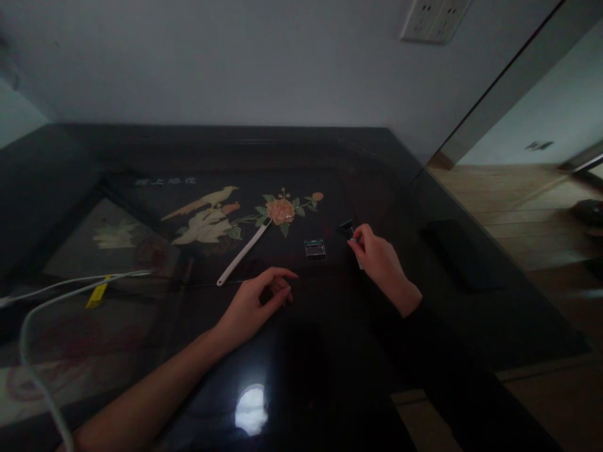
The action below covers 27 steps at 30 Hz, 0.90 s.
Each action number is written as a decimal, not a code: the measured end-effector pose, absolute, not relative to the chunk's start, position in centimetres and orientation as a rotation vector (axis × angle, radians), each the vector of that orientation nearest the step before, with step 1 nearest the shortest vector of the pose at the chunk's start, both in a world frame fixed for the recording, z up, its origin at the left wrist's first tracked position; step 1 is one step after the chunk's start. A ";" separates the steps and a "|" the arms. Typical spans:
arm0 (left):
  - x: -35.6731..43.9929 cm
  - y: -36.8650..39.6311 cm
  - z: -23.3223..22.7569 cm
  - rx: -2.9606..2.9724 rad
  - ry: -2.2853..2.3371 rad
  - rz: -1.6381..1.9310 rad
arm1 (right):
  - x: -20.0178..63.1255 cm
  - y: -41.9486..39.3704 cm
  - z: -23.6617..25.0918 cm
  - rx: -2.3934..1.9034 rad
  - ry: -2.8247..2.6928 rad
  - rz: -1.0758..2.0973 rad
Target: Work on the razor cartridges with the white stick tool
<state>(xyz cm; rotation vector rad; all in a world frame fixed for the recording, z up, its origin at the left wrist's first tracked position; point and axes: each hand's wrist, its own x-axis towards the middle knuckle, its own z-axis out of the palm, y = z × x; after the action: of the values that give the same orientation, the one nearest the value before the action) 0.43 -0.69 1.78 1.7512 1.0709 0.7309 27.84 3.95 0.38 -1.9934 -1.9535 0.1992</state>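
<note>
My right hand (379, 257) pinches the pale handle of what looks like a small razor (347, 227). Its dark head points up and left, just above or against the black tabletop. To the left of it lies a small clear case (315, 250) with a dark, green-edged piece in it, too dim to make out fully. My left hand (259, 298) rests near the table surface below that case, fingers loosely bent and apart, holding nothing. A slim white curved stick (242, 255) with a hole at its lower end lies beyond the left hand.
The glossy black table (330, 376) bears a bird-and-flower picture (281, 210). A white cable (28, 333) with a yellow tag (98, 293) runs along the left. A dark flat object (459, 254) lies at the right. Behind rises a wall with a socket plate (434, 19).
</note>
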 end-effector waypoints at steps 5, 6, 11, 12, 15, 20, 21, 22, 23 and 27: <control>0.4 -0.6 1.8 1.754 1.083 0.732 | 27.9 4.0 0.4 -1.978 -1.972 0.168; 0.4 -0.6 1.8 1.754 1.077 0.734 | 27.9 4.0 0.4 -1.980 -1.970 0.162; 0.3 -0.6 1.8 1.757 1.082 0.721 | 27.9 3.8 0.6 -1.981 -1.955 0.115; 0.4 -0.6 1.8 1.758 1.085 0.721 | 27.8 3.8 0.8 -1.964 -1.946 0.078; 0.4 -0.6 1.8 1.759 1.076 0.732 | 27.2 3.4 1.4 -1.842 -1.933 -0.055; 0.3 -0.6 2.0 1.764 1.075 0.719 | 24.7 2.8 2.1 -1.639 -2.048 -0.038; 0.3 -0.6 2.0 1.771 1.077 0.719 | 24.2 2.8 2.0 -1.623 -2.076 -0.004; 0.3 -0.6 2.0 1.779 1.078 0.721 | 23.7 2.8 1.9 -1.613 -2.104 0.031; 0.3 -0.6 1.9 1.788 1.077 0.724 | 23.3 2.9 1.7 -1.606 -2.132 0.065; 0.4 -0.5 1.5 1.811 1.074 0.737 | 22.6 3.3 0.9 -1.596 -2.233 0.157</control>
<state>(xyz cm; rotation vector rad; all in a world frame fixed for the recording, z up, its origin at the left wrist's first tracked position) 0.39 -0.47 1.46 1.8109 1.0738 0.7373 22.60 3.27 0.88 -1.5960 -2.2329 0.1570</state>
